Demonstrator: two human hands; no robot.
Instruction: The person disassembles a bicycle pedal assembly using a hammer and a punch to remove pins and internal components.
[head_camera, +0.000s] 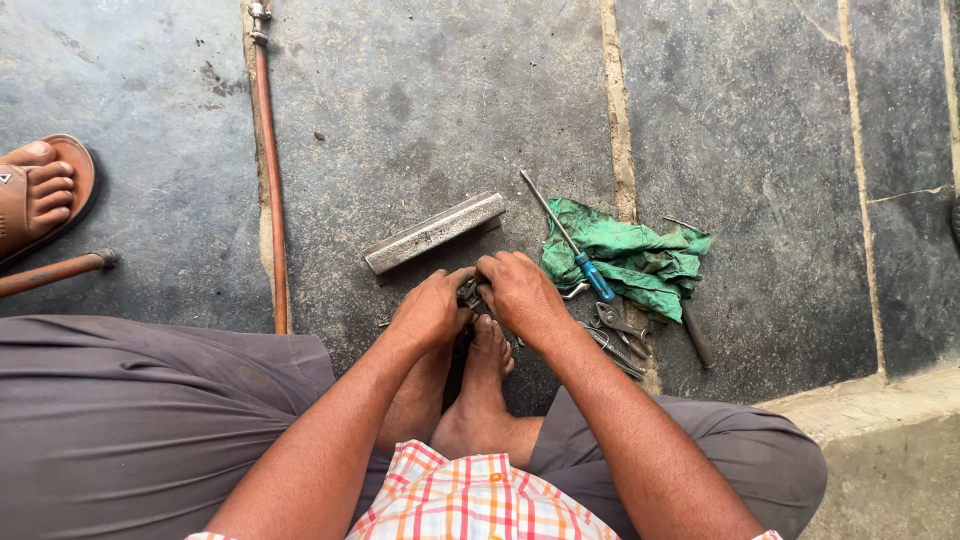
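Checked orange-and-white shirt hem (470, 500) at 6 o'clock, grey trouser legs (140, 420) spread to both sides, person sits on the dark stone slab floor (760, 120). Two bare feet (480, 390) between the knees, toes pointing to 12 o'clock. Left hand (432, 308) and right hand (520, 292) meet just past the toes, both curled shut around a small dark metal part (470, 294); part mostly hidden, its kind cannot be told. Fingertips of the two hands touch over it. At 3 o'clock of the right hand, a cluster of grey metal pliers and tools (622, 335) lies on the floor, near a crumpled green cloth (640, 258). A blue-handled screwdriver (570, 240) lies across the cloth, shaft toward 11 o'clock. A dark-handled tool (697, 337) lies at the cloth's 5 o'clock edge. At 12 o'clock of the hands, a grey rectangular metal bar (435, 233) lies slanted. Farther at 10 o'clock, a long rusty orange pipe (268, 170) runs along a floor joint. At 9 o'clock, another person's foot in a brown sandal (40, 190), with a second rusty pipe end (55, 270) just below.
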